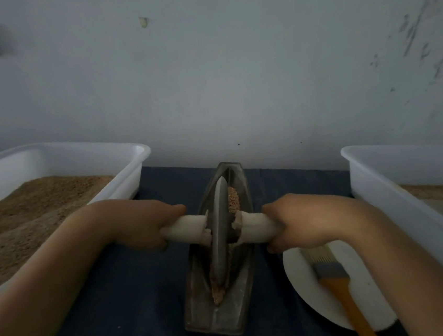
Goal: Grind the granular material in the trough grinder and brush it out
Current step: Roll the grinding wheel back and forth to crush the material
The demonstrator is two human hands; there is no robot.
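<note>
A grey metal trough grinder (202,304) lies lengthwise on the dark table in front of me. Its grinding wheel (220,233) stands upright in the groove, on a white-wrapped axle handle (185,227). My left hand (141,225) grips the left end of the handle. My right hand (299,219) grips the right end. Brown granular material (233,199) is piled in the groove beyond the wheel, and more lies in the near part of the groove (218,291). A brush (335,276) with an orange handle rests on a white plate (307,293) to the right.
A white tub (58,157) filled with brown granules stands at the left. Another white tub (396,176), holding some brown material, stands at the right, close to my right forearm. A pale wall rises just behind the table's far edge.
</note>
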